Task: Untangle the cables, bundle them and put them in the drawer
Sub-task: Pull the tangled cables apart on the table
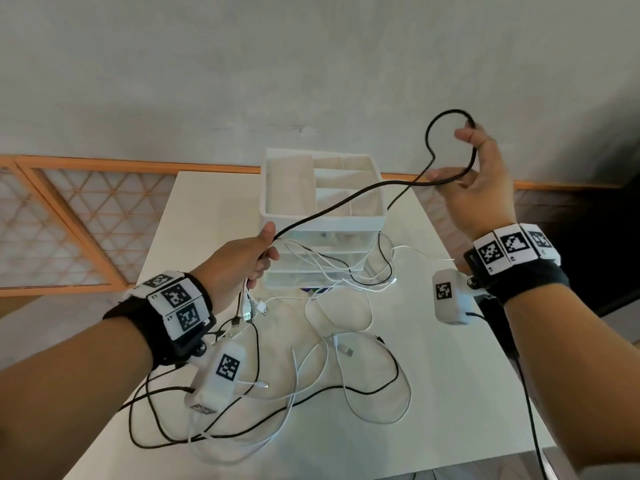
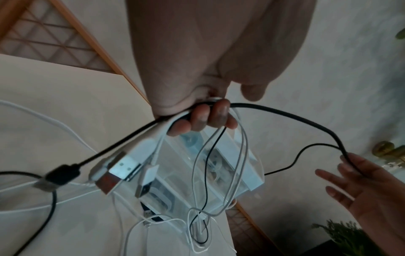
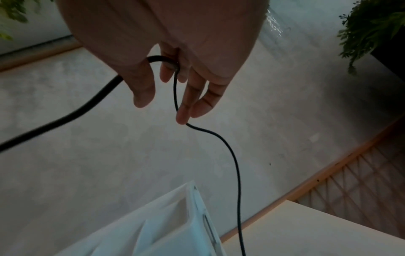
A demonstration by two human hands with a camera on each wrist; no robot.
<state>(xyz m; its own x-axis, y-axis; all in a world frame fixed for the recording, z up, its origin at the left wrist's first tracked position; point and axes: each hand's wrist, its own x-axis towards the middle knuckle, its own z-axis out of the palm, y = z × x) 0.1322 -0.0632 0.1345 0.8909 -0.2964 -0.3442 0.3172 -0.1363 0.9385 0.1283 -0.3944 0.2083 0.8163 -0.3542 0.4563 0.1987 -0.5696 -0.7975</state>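
Observation:
My left hand (image 1: 264, 253) (image 2: 203, 119) grips a bunch of black and white cables just above their USB plugs (image 1: 249, 310) (image 2: 122, 166), in front of the white drawer unit (image 1: 322, 220) (image 2: 252, 175) (image 3: 175, 225). One black cable (image 1: 346, 202) (image 2: 306, 121) (image 3: 232, 155) rises from that grip to my right hand (image 1: 481, 178) (image 2: 361, 190) (image 3: 175, 86), held high at the right. There it is hooked between loosely spread fingers, forms a loop above them and drops past the unit to the table. More white cables (image 1: 346, 358) and black ones lie tangled on the white table (image 1: 450, 393).
The drawer unit has an open compartmented tray on top and its drawers look closed. A lattice screen (image 1: 69, 220) stands left of the table, a grey wall behind. Plants (image 3: 372, 26) (image 2: 342, 232) are off to the right. A black camera lead (image 1: 530, 410) hangs from my right wrist.

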